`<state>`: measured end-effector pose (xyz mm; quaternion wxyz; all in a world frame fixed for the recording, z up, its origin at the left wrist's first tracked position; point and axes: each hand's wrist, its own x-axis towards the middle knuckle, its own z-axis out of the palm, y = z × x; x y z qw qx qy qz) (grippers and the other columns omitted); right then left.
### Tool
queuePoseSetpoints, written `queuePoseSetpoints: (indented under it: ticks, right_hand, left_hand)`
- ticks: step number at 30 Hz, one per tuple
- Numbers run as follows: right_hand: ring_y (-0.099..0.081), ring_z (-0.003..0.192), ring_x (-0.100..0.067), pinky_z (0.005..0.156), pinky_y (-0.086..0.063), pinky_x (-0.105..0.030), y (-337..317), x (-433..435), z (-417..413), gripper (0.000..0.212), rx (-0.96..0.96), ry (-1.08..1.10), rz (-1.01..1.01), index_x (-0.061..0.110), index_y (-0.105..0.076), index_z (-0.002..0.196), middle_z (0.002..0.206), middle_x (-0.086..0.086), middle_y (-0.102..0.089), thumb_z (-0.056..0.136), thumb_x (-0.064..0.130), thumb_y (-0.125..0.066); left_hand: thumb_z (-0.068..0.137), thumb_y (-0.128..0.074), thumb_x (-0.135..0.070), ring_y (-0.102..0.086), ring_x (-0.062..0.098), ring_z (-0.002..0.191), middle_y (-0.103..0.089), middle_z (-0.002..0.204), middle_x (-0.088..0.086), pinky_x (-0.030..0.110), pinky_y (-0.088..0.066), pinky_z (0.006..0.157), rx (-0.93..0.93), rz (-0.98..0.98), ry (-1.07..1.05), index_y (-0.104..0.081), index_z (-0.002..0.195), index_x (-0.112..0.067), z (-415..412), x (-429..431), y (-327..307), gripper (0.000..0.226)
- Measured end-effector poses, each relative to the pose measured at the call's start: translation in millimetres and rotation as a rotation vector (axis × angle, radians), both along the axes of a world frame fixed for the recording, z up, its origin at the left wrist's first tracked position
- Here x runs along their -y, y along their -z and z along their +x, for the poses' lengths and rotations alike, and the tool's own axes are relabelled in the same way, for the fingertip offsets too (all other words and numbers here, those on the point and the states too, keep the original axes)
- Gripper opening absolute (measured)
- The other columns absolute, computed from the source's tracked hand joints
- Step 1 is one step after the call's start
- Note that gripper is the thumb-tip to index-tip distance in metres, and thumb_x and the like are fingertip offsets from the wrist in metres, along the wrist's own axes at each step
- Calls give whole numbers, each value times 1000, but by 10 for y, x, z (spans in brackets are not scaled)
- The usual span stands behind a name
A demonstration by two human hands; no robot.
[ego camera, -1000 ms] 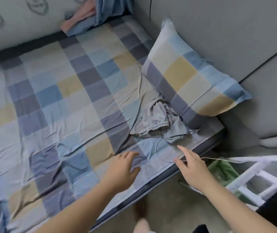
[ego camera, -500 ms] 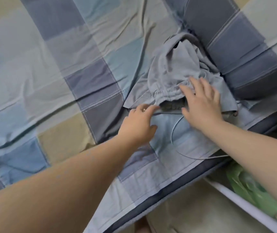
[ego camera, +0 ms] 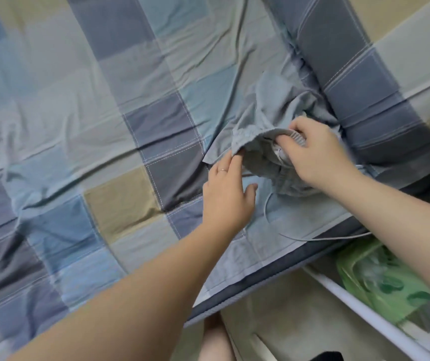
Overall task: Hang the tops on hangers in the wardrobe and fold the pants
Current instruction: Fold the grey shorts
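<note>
While my right hand (ego camera: pixel 318 155) curls its fingers into the ribbed waistband (ego camera: pixel 297 135) of the grey pants (ego camera: pixel 268 118) and grips it, my left hand (ego camera: pixel 228 194) is spread with fingers nearly straight. Its fingertips touch a loose hem of the same garment and its thumb is held aside, so it pinches nothing that I can see. The pants lie crumpled on the bed near its edge, bunched against the end of the pillow (ego camera: pixel 365 87). To fold them well, I judge that the left hand should take the waistband on its own side, so that both hands can lift, shake the legs free and lay the garment flat on the open sheet away from the pillow. A white cable (ego camera: pixel 299 237) loops on the sheet just beside the pants and runs off over the bed edge, and it could snag as the cloth rises. A pale cord shows inside the waist opening; I cannot tell whether it is a drawstring or part of that cable. The checked sheet (ego camera: pixel 104 113), in blue, grey and tan squares, is soft and wrinkled, so it should be smoothed before folding. Beyond the bed edge lie a pale floor (ego camera: pixel 273 308), a white rail (ego camera: pixel 359 306) and a blurred green container (ego camera: pixel 380 277).
</note>
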<state>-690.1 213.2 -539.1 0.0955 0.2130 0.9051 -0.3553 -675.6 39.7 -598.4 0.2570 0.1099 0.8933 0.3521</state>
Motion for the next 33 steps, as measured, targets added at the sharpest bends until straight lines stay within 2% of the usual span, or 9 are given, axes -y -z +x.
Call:
queuePoseSetpoints:
  ticks: [4,9,16,18,20,22,26,29,33]
  right_hand:
    - [-55,67,-11,63,-43,-26,-966,335,29,10,54,-61,-121,12,-69,85,72,5,-62,87,20,-73]
    - [-48,59,-8,55,-39,-23,-2147,951,217,11,75,-124,-270,6,-69,86,71,-2,-59,85,13,-76]
    - [-47,51,-8,49,-39,-19,-3379,2018,574,13,-125,-62,-537,5,-61,78,60,1,-53,85,-2,-70]
    - [-51,54,-7,52,-42,-19,-3638,2276,658,16,-165,-87,-565,10,-64,77,63,0,-56,85,-2,-71]
    - [-54,59,-7,58,-45,-20,-3859,2510,727,18,-189,-145,-580,13,-67,77,67,1,-60,84,-2,-73]
    - [-57,65,-13,63,-48,-26,-4033,2728,775,10,-187,-204,-607,6,-68,82,72,-8,-62,85,-3,-72]
    - [-58,68,-13,64,-48,-25,-4279,3099,834,6,-244,-306,-661,-2,-65,88,74,-7,-62,87,-1,-71]
    - [-58,67,-10,62,-49,-22,-4408,3289,826,6,-292,-343,-675,3,-65,86,71,1,-63,88,3,-71]
    - [-53,65,-10,60,-46,-26,-4412,3370,754,3,-335,-364,-497,13,-66,81,69,2,-61,83,12,-69]
  left_hand:
    - [91,-71,-23,-49,21,129,-46,150,-2,41,-42,104,-76,70,-191,-51,140,-15,62,480,-846,53]
    - [89,-72,-12,-59,23,110,-58,127,6,42,-49,95,-168,159,-233,-60,125,-8,98,1234,-2021,38]
    - [85,-56,0,-56,20,76,-54,89,-7,41,-50,71,-181,233,-386,-43,128,-17,380,2299,-3250,48]
    - [84,-54,4,-52,9,74,-48,86,-7,28,-43,70,-223,178,-379,-50,133,-16,486,2649,-3474,54]
    - [84,-57,6,-49,1,74,-45,86,-6,15,-39,72,-285,115,-357,-66,121,-12,603,2980,-3655,43]
    - [83,-60,3,-51,5,78,-51,93,0,23,-46,79,-329,69,-379,-73,107,-8,724,3262,-3790,30]
    - [85,-64,-9,-58,36,91,-61,96,6,49,-49,81,-286,-54,-392,-60,101,-12,922,3680,-3870,17]
    - [94,-61,-14,-62,34,86,-66,91,6,48,-52,76,-149,-48,-538,-53,101,-17,1063,3924,-3834,11]
    - [96,-59,-8,-62,26,85,-64,86,-4,34,-46,68,-231,96,-679,-57,96,-24,1128,4117,-3978,16]
